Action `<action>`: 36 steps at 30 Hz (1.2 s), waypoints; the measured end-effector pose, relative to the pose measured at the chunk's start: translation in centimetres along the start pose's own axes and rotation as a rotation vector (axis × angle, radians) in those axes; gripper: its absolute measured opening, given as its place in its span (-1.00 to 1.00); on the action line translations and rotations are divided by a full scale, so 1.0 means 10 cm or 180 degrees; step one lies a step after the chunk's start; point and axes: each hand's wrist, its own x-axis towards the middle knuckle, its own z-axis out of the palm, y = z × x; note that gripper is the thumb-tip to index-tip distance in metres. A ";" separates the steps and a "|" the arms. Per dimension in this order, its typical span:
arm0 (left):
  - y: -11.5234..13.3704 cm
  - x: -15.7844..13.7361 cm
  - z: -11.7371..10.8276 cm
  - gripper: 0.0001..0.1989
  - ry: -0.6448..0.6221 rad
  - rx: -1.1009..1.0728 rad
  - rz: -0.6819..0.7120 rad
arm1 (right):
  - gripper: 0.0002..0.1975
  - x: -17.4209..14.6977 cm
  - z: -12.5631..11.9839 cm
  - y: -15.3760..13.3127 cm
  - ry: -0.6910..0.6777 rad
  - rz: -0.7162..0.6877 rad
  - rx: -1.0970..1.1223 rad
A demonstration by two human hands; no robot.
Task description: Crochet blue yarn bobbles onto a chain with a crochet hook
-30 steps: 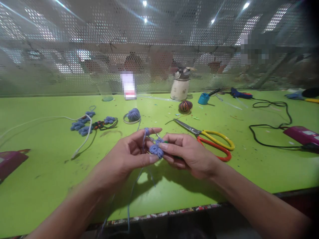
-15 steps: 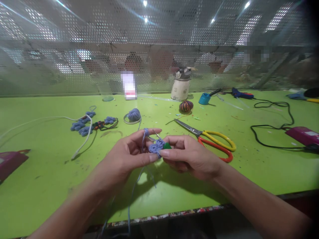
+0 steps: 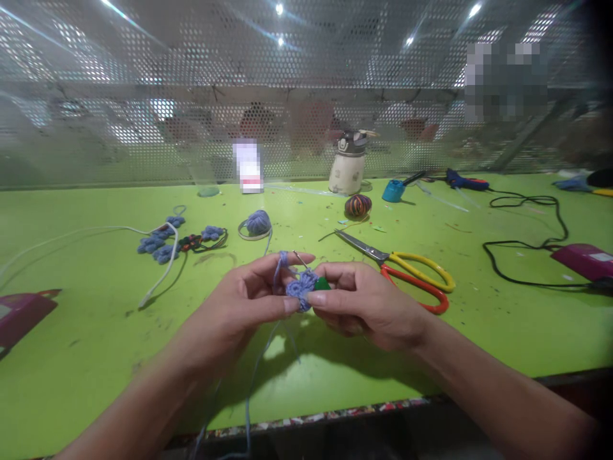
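Observation:
Between my two hands is a small blue-purple crochet flower (image 3: 301, 289). My left hand (image 3: 258, 294) pinches its left edge with thumb and fingers, and yarn is wrapped round the raised index finger. In my right hand (image 3: 357, 297) is a crochet hook (image 3: 324, 283) with a green handle; its metal tip points up and left above the flower. The right thumb also presses on the flower's right edge. Loose yarn tails hang below toward the table's front edge. Behind the hands lies a ball of matching yarn (image 3: 258, 222), its strand leading to my left hand.
Scissors (image 3: 383, 255) with yellow and red handles lie right of my hands. Finished crochet flowers (image 3: 158, 246) and a white cable (image 3: 175, 236) are at left. Farther back stand a multicoloured yarn ball (image 3: 358, 206), a bottle (image 3: 347, 169), a blue tape dispenser-like holder (image 3: 393, 191) and a glue gun (image 3: 464, 181).
Almost nothing differs. The hook tip and my left index finger sit slightly lower in the picture, and the flower is tilted a little differently.

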 end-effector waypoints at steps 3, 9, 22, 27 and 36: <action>0.00 0.00 0.01 -0.61 0.0026 -0.0057 -0.0070 | -0.72 0.00 0.00 -0.01 0.0035 0.0021 -0.0129; -0.01 0.00 0.00 -0.64 -0.0020 -0.0130 -0.0083 | -0.78 -0.01 0.01 -0.03 0.0091 -0.0033 -0.0283; -0.01 0.00 0.00 -0.62 -0.0152 -0.0246 -0.0067 | -0.83 -0.01 -0.01 -0.03 -0.0034 0.0090 -0.0019; -0.01 -0.01 0.01 -0.63 -0.0126 -0.0254 -0.0023 | -0.83 -0.01 0.00 -0.02 -0.0033 0.0102 -0.0018; -0.01 -0.02 0.01 -0.64 -0.0100 -0.0282 -0.0029 | -0.79 -0.01 -0.02 -0.03 -0.0118 -0.0022 0.0037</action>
